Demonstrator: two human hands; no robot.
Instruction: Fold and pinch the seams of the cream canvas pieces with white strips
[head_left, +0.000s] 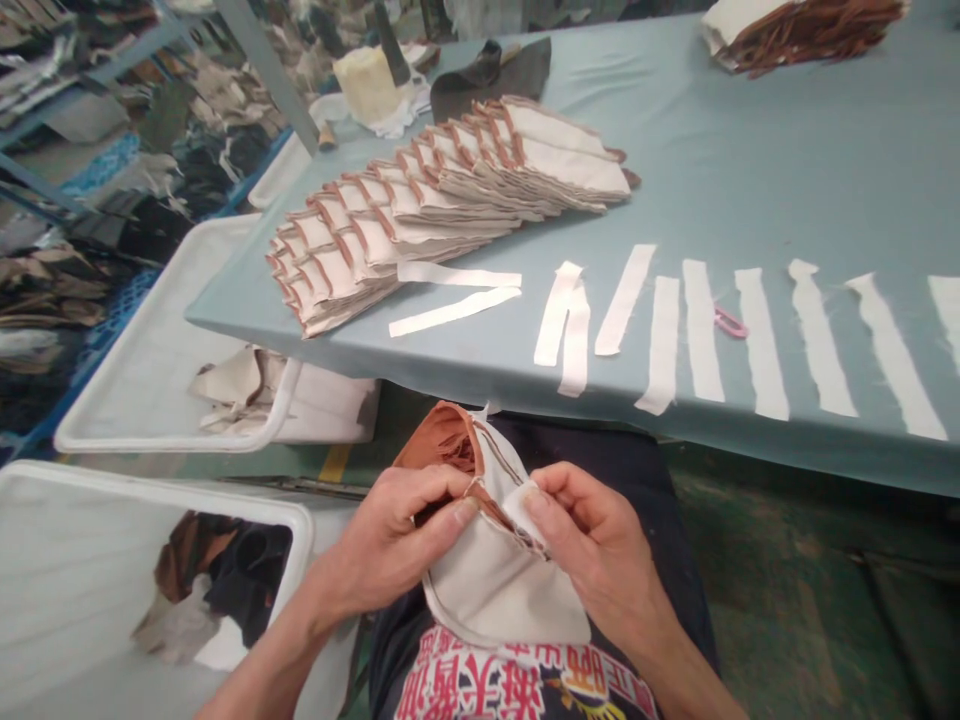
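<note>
Over my lap I hold a cream and brown sewn leather piece point(499, 590), spread so that its brown inside and a seam show. My left hand point(409, 535) pinches the seam edge between thumb and fingers. At the right of the seam, my right hand point(592, 535) pinches a small white strip point(519, 505) against the piece; the strip's far end is hidden in the fold. Several white fabric strips point(761, 345) lie along the table's near edge, just beyond my hands.
On the blue-green covered table point(712, 180) lies a long fanned stack of cream and brown pieces point(420, 200). A second bundle point(806, 30) sits at the back right. A pink clip-like item point(730, 322) lies among the strips. White bins point(300, 560) with scraps stand at left.
</note>
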